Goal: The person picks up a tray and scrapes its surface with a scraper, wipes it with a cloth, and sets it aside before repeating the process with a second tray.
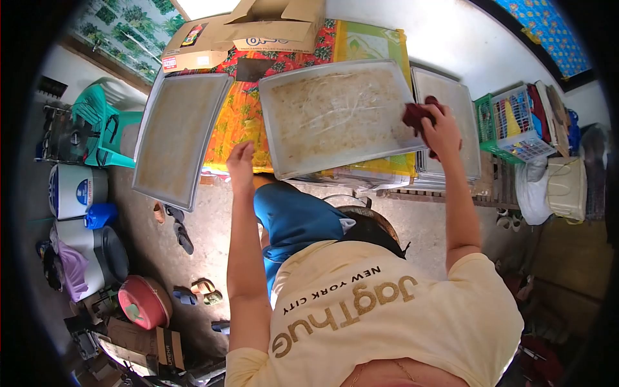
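My right hand (442,132) grips a bunched dark red cloth (416,117) at the right end of a large shallow tray (342,119). This tray lies slightly askew in front of me, its surface brownish and blotchy under a shiny, wrinkled clear layer. Left of the tray, my left hand (241,164) is raised with its fingers curled together; whether anything is inside them is hidden. A second tray (177,138) with a similar brownish surface rests at the table's left end, overhanging the front edge. More trays (451,116) are stacked at the right, partly behind my right hand.
Cardboard boxes (274,35) stand at the back of the table, on a patterned cover (235,129). A green chair (113,129) is at the left. Crates (516,122) of items sit at the right. Slippers (184,238) and a red basin (145,300) are on the floor.
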Demonstrator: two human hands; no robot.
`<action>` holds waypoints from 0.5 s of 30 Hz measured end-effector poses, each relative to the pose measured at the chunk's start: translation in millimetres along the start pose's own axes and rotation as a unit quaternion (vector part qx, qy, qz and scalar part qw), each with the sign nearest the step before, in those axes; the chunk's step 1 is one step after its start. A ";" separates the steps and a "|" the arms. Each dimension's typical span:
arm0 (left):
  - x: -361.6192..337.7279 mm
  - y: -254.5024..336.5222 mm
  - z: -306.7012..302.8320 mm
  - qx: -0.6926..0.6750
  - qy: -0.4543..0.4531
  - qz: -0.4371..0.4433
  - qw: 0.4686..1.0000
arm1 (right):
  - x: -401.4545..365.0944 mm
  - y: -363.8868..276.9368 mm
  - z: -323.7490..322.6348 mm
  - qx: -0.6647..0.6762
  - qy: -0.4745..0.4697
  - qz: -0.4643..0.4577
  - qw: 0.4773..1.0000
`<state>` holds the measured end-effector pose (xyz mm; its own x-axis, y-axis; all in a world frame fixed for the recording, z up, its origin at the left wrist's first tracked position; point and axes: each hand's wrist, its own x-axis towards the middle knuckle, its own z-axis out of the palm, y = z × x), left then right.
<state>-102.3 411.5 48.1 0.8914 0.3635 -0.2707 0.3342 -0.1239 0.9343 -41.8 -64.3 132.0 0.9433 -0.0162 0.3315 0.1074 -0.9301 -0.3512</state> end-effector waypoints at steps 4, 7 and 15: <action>-3.3 44.3 59.3 -0.129 -0.111 -0.043 0.985 | -2.7 -110.2 23.1 0.209 -0.041 -0.030 0.977; -14.9 35.1 123.5 -0.382 -0.246 0.000 0.891 | -21.6 -185.4 57.7 0.329 -0.080 -0.077 0.938; -62.2 47.5 130.4 0.035 -0.332 0.193 0.923 | 51.7 -153.3 118.5 0.169 0.018 0.024 0.985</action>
<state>-101.9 262.6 79.0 0.9312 -0.3636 -0.0252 -0.0488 -0.1931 0.9800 27.8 120.9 99.2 0.9390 -0.0761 0.3354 0.1667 -0.7523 -0.6374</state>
